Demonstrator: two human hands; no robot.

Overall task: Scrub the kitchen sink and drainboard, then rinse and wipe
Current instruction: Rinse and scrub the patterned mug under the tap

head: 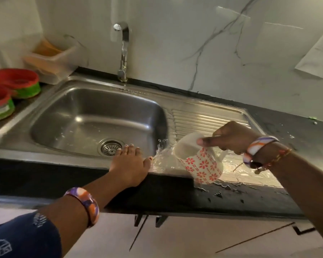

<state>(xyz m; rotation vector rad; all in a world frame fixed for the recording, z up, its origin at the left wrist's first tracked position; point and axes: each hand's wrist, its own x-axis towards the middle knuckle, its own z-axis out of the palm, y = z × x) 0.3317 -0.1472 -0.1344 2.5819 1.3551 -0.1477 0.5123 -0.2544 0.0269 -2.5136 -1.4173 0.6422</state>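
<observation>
A steel sink (pixel 93 118) with a round drain (pixel 110 147) sits in a dark counter, and its ribbed drainboard (pixel 203 118) runs off to the right. My right hand (pixel 231 136) grips a white mug with red flowers (pixel 201 161), tipped toward the left. Water (pixel 161 155) splashes out of it onto the front of the drainboard. My left hand (pixel 129 164) rests flat on the sink's front rim, fingers straight, just left of the splash. The tap (pixel 123 51) stands behind the basin with no water running from it.
Two red and green tubs (pixel 13 84) stand on the counter at the left, with a clear plastic container (pixel 50 60) behind them. Water drops lie on the black counter (pixel 295 127) at the right. A cloth (pixel 319 58) hangs on the marble wall.
</observation>
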